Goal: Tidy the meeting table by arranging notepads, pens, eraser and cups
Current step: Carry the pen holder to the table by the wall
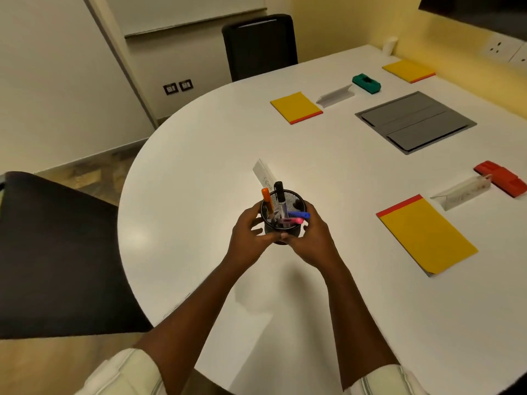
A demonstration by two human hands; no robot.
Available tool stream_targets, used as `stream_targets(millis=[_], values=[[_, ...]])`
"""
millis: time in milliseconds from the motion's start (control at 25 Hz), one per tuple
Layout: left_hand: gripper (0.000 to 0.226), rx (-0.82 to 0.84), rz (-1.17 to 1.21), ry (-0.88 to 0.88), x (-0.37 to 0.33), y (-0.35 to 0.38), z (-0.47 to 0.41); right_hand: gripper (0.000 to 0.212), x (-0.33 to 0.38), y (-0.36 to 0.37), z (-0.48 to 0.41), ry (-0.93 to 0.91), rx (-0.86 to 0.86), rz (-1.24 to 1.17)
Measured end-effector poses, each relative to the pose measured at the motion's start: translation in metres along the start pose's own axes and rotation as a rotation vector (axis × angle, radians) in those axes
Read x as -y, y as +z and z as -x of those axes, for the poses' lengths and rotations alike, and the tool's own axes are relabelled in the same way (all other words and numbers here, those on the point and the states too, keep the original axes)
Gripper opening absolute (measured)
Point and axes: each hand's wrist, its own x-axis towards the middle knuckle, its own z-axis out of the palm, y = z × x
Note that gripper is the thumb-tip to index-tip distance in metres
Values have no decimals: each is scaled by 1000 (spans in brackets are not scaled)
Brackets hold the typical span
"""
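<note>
Illegible handwriting on name card

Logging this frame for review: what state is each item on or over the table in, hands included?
Left hand: gripping the pen holder.
Right hand: gripping the pen holder.
Pen holder: upright, held, four markers inside.
Near notepad: closed, flat.
Middle notepad: closed, flat.
Far notepad: closed, flat.
Green eraser: lying on table.
Red eraser: lying on table.
Paper cup: upright.
Grey cable hatch: shut.
</note>
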Motion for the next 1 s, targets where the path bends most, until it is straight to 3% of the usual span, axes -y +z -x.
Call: stream_targets(millis=[640,1000], values=[[77,-221,-44,153,-17,-110,320,66,115,78,282,-210,203,105],[73,-440,-43,192,-18,-134,422,61,148,104,355,-284,401,112]])
